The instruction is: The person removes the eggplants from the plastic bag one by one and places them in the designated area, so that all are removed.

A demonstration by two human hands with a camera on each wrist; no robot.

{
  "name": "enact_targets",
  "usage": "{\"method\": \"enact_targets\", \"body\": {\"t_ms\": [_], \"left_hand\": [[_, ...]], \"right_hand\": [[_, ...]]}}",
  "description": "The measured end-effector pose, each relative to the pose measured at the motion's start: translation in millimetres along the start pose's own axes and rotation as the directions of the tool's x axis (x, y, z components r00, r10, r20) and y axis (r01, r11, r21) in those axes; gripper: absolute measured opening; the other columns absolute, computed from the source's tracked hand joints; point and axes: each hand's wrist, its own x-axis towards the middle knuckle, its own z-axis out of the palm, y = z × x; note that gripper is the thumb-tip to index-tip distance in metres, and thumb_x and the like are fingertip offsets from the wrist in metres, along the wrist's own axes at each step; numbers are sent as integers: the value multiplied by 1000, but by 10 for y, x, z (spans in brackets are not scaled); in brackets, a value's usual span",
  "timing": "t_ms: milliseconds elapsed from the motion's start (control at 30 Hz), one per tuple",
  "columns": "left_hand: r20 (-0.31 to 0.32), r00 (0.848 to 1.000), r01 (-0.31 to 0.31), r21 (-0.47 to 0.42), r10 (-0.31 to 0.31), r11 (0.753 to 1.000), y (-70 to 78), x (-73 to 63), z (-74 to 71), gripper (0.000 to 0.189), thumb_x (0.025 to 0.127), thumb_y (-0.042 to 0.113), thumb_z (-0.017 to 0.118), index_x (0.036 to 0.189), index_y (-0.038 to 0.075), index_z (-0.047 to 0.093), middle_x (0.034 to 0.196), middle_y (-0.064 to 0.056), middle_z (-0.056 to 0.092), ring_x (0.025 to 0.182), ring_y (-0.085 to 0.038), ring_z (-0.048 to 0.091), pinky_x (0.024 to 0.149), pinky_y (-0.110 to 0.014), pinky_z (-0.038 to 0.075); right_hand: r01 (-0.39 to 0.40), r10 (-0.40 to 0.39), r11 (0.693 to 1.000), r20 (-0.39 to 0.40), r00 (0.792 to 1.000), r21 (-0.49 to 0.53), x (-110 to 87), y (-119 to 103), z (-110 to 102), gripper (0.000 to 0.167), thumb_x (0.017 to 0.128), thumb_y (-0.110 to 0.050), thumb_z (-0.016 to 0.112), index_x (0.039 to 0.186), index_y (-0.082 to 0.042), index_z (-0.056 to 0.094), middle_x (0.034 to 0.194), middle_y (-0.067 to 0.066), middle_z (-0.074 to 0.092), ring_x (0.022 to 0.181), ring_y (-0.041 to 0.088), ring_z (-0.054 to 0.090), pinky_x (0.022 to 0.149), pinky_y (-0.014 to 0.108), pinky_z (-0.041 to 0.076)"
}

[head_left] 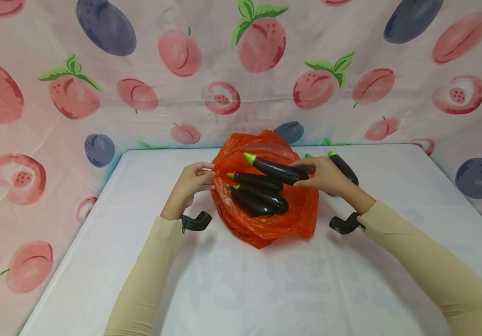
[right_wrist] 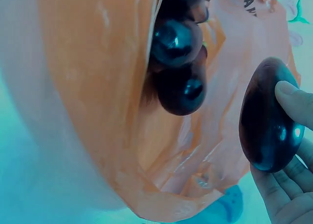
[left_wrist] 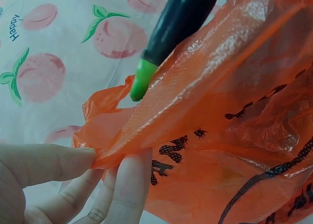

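A red-orange plastic bag [head_left: 293, 219] lies with its mouth open on the table. At its left rim, my left hand [head_left: 191, 184] pinches the thin plastic; the left wrist view shows thumb and fingers on the bag's edge [left_wrist: 110, 158]. My right hand [head_left: 326, 175] grips the blunt end of a dark purple eggplant [head_left: 280, 171], held over the bag's mouth with its green tip pointing left. Its round end [right_wrist: 269, 121] sits between thumb and fingers in the right wrist view. Several eggplants [head_left: 261, 198] lie together inside the bag.
Behind my right hand another eggplant [head_left: 343, 168] is on the white table [head_left: 266, 289], with a further green tip [head_left: 309, 156] mostly hidden by the hand. A fruit-patterned cloth [head_left: 140, 65] hangs behind the table's far edge.
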Motion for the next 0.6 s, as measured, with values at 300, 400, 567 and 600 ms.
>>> {"method": "enact_targets", "body": {"t_ms": [300,400,567,600], "left_hand": [[4,1000,-2,9,2,1000,1,-4,-4,35,95,10,51,128,-2,51,107,-13,57,69,-4,61,80,-31,58],[3,1000,-3,7,3,1000,10,-16,-9,35,95,10,52,128,-2,51,108,-14,57,69,-4,61,80,-32,58],[1,1000,2,11,-2,1000,5,-16,-15,35,95,10,51,128,-2,51,110,-15,57,70,-4,62,81,-32,58],[2,1000,2,12,-2,1000,2,-14,-17,35,95,10,51,128,-2,51,110,-15,57,70,-4,62,82,-33,58]], "right_hand": [[-62,65,997,-42,997,52,-163,-88,-123,52,75,-17,79,123,-6,61,119,18,64,109,31,63,92,42,52],[-61,64,996,-49,997,69,-208,-106,-181,53,76,-17,79,124,-5,60,121,18,62,110,31,62,92,41,51],[-79,82,996,-80,993,43,-295,-117,-292,54,77,-21,78,126,-7,59,121,17,62,108,32,62,91,43,52],[-79,82,996,-92,992,36,-312,-117,-316,54,77,-22,77,126,-7,60,121,17,63,107,31,63,91,42,53]]}}
